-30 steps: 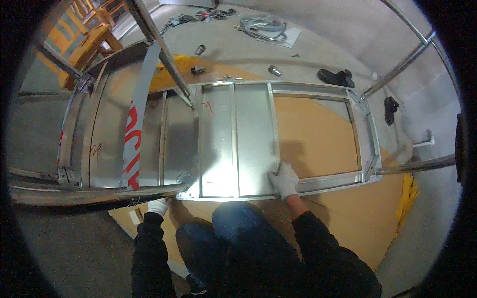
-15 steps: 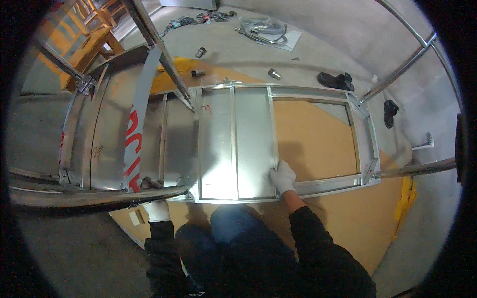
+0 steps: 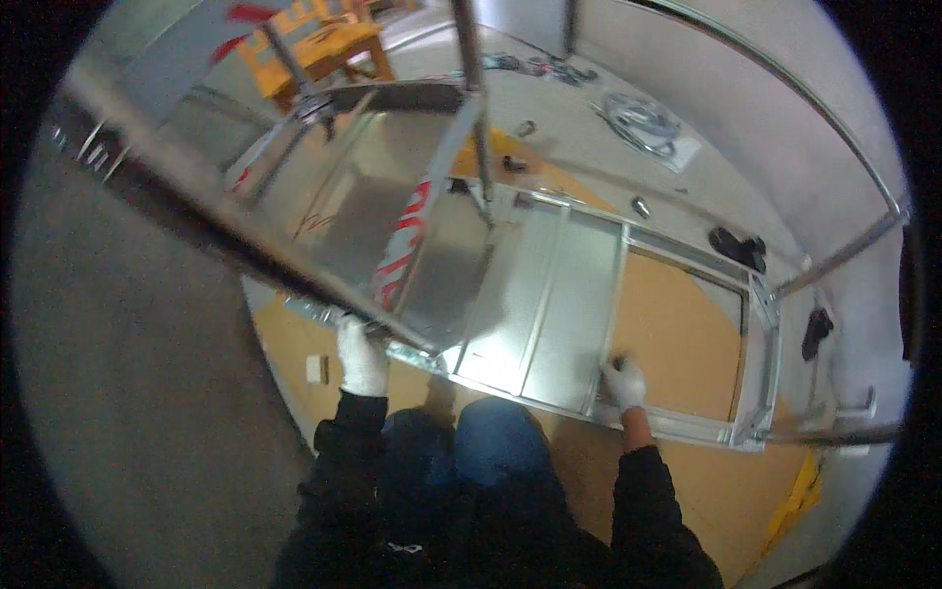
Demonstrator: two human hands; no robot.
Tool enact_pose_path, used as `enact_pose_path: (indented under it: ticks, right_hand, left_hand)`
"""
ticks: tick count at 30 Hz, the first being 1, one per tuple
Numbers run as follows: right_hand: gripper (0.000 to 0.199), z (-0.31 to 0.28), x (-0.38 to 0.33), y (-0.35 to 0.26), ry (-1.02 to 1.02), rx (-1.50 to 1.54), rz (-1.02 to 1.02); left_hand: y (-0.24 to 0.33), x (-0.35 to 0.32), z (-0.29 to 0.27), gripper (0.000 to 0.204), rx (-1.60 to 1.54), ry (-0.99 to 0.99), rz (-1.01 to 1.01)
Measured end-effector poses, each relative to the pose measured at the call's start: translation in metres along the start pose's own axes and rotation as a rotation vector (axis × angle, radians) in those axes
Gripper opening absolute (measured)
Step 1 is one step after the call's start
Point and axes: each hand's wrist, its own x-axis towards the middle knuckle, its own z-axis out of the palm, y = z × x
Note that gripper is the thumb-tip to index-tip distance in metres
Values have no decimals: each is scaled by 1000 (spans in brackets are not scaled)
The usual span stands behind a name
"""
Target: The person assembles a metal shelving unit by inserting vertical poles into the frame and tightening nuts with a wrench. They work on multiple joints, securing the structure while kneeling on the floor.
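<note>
A long metal frame [image 3: 530, 339] with thin crossbars and silvery sheet panels lies in front of me, its right bay filled with brown board. In a white glove, my left hand [image 3: 363, 363] is closed at the frame's near edge, below a slanting steel tube [image 3: 285, 265]; its fingertips are partly hidden there. My right hand [image 3: 628, 385], also white-gloved, is closed around the crossbar [image 3: 616, 294] beside the brown bay, near its lower end. A grey strip with red lettering [image 3: 402, 245] crosses the frame on the left.
Upright steel tubes [image 3: 469, 49] rise around the frame. Beyond it lie small metal fittings [image 3: 641, 207], a coiled hose [image 3: 638, 123] and black shoes [image 3: 736, 247]. A wooden chair [image 3: 324, 49] stands at the far left. A small pale block [image 3: 317, 370] sits near my left hand.
The whole view has turned, so the frame now slants down to the right and the steel tube runs diagonally. Both hands remain at the frame, and the left glove shows more fully.
</note>
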Motion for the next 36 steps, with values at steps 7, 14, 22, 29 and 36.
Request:
enact_pose_path:
  ticks: [7, 14, 22, 29, 36]
  right_hand:
    - [42, 21, -36, 36, -149, 153, -125]
    - [37, 21, -152, -115, -639, 665, -193]
    - [44, -5, -214, -205, -1134, 950, -337]
    - [34, -27, -245, -221, -1072, 1024, -291]
    - [30, -26, -244, -217, -1112, 1139, -142]
  left_hand:
    - [33, -65, 4, 28, 119, 80, -130]
    - [59, -146, 13, 35, 378, -266, -501]
    - [69, -177, 33, 33, 342, -644, -569]
    - [87, -196, 30, 50, 217, -755, -669]
    - [82, -201, 27, 47, 90, -735, -675]
